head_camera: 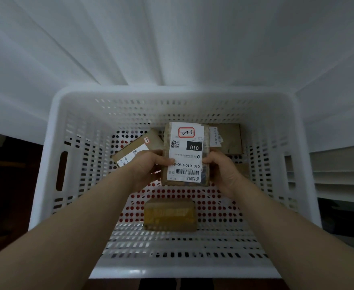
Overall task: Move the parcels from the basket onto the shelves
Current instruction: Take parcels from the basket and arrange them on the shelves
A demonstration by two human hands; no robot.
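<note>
Centre of frame: the held parcel (185, 151), label uppermost, is raised above the floor of the white basket (172, 90). The left hand (149, 166) grips its left edge and the right hand (222, 170) its right edge, fingers curled round the sides. On the basket floor lie a tilted parcel (136, 147) at left, a rear parcel (229, 139) at upper right and a near parcel (169, 214) at lower centre; shelves (339, 170) show at the right edge.

Perforated white plastic basket (54, 143) — cardboard parcel (185, 153), paper label (185, 143).
</note>
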